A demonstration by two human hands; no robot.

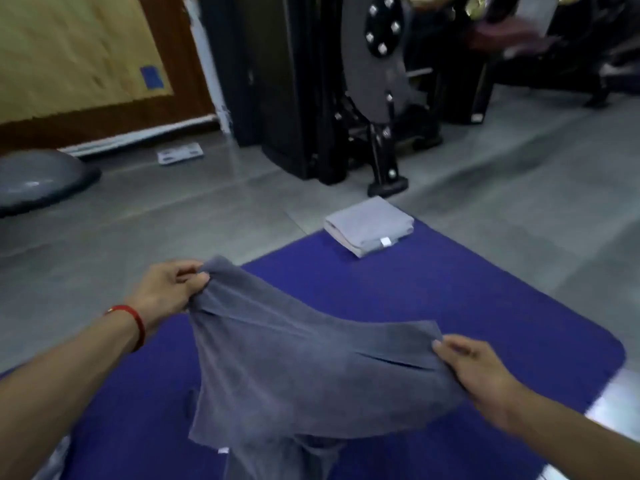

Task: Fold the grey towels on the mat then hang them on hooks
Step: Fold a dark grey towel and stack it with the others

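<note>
Grey tiled floor (207, 216), a gym corner, and a blue mat (450, 306) spread across it. Both hands are up over the mat: the left hand (166, 289) pinches one corner of a grey towel (304, 368), the right hand (485, 379) grips the opposite edge, and the cloth sags between them, its lower part drooping toward the mat.

Risk, as I read it: that slack middle could bunch or fold crooked when it is laid down, and a light pinch on the left could let the corner slip. A loose flap hangs low at the bottom and may tuck under.

One folded towel (370, 226) already sits at the mat's far edge, well apart. Beyond it a black machine (377, 98) stands close. Far left a grey dome (38, 181), and a scale (180, 153) by the wall. No hooks in view.
</note>
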